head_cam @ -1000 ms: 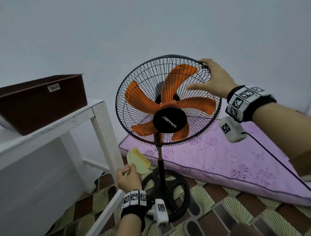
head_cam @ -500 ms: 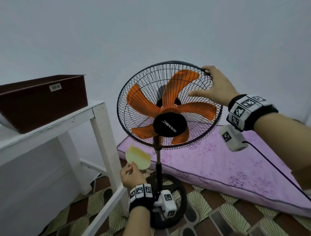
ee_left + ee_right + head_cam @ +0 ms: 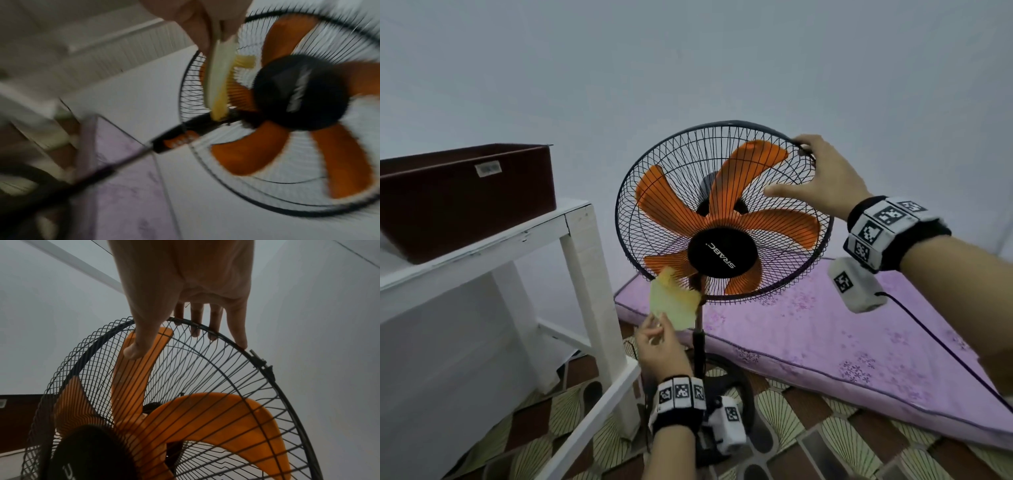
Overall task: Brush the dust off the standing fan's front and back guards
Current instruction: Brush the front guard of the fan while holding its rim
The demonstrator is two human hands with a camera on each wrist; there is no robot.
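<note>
A standing fan (image 3: 722, 219) with orange blades stands on a tiled floor beside a purple mattress (image 3: 842, 342). The right hand (image 3: 825, 181) grips the top rim of the wire front guard (image 3: 671, 164), fingers hooked behind, thumb in front. The left hand (image 3: 659, 346) pinches a light yellow brush (image 3: 674, 305) at the guard's lower edge. The thin wires likely flex; steadying at the stiff rim seems wise

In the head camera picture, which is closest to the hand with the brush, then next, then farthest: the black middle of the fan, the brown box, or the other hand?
From the left hand:
1. Black fan hub, up and right.
2. Right hand, on the guard's top rim.
3. Brown box, far left on the white table.
</note>
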